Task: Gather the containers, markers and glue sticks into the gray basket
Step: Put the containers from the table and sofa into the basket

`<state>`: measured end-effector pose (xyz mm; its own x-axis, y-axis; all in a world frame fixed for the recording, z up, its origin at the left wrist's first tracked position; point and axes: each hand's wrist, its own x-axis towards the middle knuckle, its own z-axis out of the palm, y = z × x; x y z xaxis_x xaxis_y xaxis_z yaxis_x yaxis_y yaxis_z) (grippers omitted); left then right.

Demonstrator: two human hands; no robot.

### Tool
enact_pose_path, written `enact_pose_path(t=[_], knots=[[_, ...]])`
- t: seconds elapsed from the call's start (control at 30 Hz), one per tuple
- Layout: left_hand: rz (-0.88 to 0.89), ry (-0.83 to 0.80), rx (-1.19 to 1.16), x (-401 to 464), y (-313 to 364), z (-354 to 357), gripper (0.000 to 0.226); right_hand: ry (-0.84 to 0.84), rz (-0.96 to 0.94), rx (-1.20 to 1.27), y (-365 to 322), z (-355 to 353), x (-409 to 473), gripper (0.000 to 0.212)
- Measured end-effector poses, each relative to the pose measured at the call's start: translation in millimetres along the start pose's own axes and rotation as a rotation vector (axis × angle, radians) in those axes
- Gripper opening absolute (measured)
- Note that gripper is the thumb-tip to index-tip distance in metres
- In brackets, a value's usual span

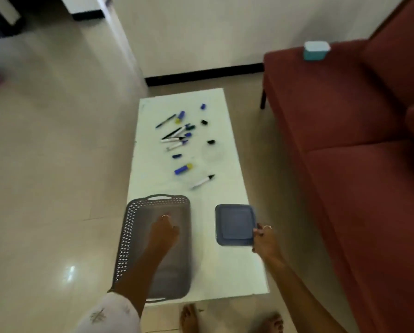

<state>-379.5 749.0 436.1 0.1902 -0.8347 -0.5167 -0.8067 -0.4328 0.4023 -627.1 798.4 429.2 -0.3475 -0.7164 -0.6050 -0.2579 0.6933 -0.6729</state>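
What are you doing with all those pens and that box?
A person is tidying a white table. Their left hand reaches into the gray basket, and their right hand holds a container with a blue lid by its edge, beside the basket. The markers and glue sticks lie scattered farther up the table, not yet gathered.

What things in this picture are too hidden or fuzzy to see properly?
- Head view: the gray basket's floor is partly hidden by the left hand and arm.
- The blue-lidded container: the lid hides whatever is inside; the right hand covers its corner.
- The markers are blurred; labels unreadable.
- A clear container beside them is barely visible.
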Motion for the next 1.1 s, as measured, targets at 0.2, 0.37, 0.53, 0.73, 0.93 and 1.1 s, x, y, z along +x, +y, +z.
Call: enact_pose_path(t=[0.2,0.37,0.53,0.73,0.93,1.1], knots=[[-0.128,0.073,-0.113,12,-97,-56,0.048,-0.144,-0.008,-0.035,-36,125,-13,0.030],[-0.221,0.104,-0.304,47,-171,-68,0.057,-0.184,0.014,-0.057,-52,241,-11,0.027],[-0.350,0.077,-0.491,79,-208,-60,0.052,-0.116,0.058,-0.070,-47,307,8,0.022],[-0.437,0.074,-0.594,107,-233,-47,0.049,-0.065,0.117,-0.062,-43,355,36,0.026],[-0.440,0.062,-0.650,121,-253,-39,0.047,-0.034,0.140,-0.067,-43,376,54,0.032],[-0.426,0.049,-0.629,128,-263,-37,0.047,-0.005,0.130,-0.034,-40,380,67,0.039]])
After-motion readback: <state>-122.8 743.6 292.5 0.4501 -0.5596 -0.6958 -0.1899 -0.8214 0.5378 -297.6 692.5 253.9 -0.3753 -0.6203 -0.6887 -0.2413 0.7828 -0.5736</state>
